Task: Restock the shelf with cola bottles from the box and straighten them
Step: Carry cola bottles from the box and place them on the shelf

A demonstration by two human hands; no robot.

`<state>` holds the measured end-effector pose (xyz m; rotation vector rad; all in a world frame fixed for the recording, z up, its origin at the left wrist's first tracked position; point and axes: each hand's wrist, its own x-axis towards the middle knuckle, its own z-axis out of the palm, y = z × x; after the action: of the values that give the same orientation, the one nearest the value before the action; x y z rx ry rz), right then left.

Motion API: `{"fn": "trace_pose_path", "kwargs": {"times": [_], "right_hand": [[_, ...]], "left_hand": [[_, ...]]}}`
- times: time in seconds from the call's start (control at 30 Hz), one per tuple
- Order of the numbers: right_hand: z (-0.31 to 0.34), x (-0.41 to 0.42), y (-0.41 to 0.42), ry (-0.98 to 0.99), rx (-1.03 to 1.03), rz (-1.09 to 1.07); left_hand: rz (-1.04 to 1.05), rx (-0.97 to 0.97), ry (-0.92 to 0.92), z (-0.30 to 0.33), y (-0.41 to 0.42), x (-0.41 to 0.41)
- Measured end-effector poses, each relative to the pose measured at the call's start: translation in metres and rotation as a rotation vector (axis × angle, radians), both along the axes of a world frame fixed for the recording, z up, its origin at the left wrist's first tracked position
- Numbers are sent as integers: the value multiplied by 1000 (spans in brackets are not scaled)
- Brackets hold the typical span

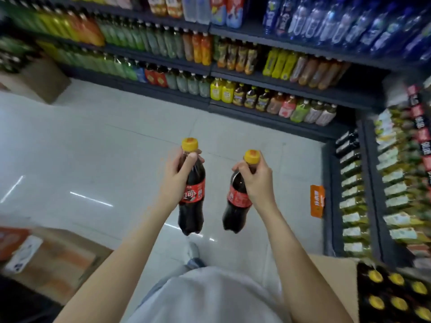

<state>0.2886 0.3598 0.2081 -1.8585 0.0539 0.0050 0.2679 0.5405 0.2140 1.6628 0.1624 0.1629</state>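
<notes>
Two cola bottles with yellow caps and red labels hang upright above the floor. My left hand (178, 173) grips the neck of the left cola bottle (192, 194). My right hand (256, 178) grips the neck of the right cola bottle (236, 201). At the bottom right stands the open cardboard box (335, 283), with several yellow-capped cola bottles (394, 292) inside. The dark shelf (268, 78) of drinks runs across the back.
A second shelf unit (373, 194) with bottles stands on the right, an orange tag (317, 201) on its end. Cardboard boxes lie on the floor at the bottom left (58, 259) and at the far left (39, 80). White tiled floor (93, 148) spreads between them.
</notes>
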Motion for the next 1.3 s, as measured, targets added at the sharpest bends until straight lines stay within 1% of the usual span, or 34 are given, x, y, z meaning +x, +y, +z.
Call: {"fn": "trace_pose_path", "kwargs": {"times": [0.17, 0.3, 0.37, 0.5, 0.6, 0.77, 0.87, 0.93, 1.0, 1.1, 1.2, 1.3], "right_hand": [[13, 108, 103, -28, 46, 81], [16, 204, 159, -48, 40, 186], [18, 255, 182, -84, 62, 206], [30, 375, 228, -205, 100, 216], [54, 474, 264, -280, 98, 213], [96, 601, 323, -416, 153, 176], [118, 671, 365, -566, 194, 114], [129, 716, 394, -657, 226, 82], [141, 760, 423, -729, 265, 43], [156, 829, 467, -822, 248, -41], [166, 895, 507, -872, 203, -104], [179, 953, 542, -864, 134, -147]], "left_hand": [[30, 6, -36, 18, 104, 86], [167, 65, -132, 24, 169, 173], [229, 45, -171, 25, 197, 224], [305, 1, -261, 34, 251, 340], [373, 18, -337, 56, 289, 433], [488, 107, -522, 91, 350, 558], [549, 142, -628, 100, 386, 638], [570, 159, -652, 107, 408, 691], [543, 155, -712, 121, 429, 740], [434, 106, -793, 136, 463, 824], [339, 84, -789, 148, 493, 901], [212, 169, -756, 161, 512, 969]]}}
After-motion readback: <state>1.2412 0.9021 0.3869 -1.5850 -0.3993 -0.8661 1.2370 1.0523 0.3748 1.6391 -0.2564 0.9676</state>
